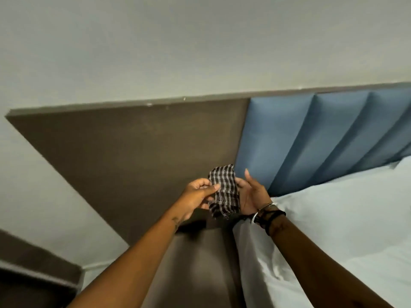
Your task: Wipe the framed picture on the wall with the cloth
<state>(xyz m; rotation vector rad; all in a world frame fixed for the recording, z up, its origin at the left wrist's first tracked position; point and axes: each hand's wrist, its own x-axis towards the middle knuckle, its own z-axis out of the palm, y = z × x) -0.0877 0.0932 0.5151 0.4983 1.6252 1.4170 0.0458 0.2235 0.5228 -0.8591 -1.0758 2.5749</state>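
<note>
Seen from the wearer's head, two bare forearms reach forward and meet near the middle of the view, in front of a wall. Between the hands is a small checked cloth [225,192], dark with pale lines, bunched into loose folds. The left hand [196,197] grips the cloth's left edge, thumb and fingers pinched closed on the fabric. The right hand [250,195] is half open, palm turned toward the cloth and cupping its right side, the forefinger pointing up and free of the fabric. Several bracelets [268,213] circle the right wrist. Behind the hands a flat brown panel [133,156] is fixed to the pale wall [200,41], and to its right, touching it, is a blue padded headboard [311,138] with deep vertical folds. White bedding [333,230] fills the lower right corner of the view, its edge running up to the foot of the headboard. A brown surface [200,270] lies below the hands, beside the bedding. No framed picture can be seen in this view; the cloth is held in the air, touching only the hands.
</note>
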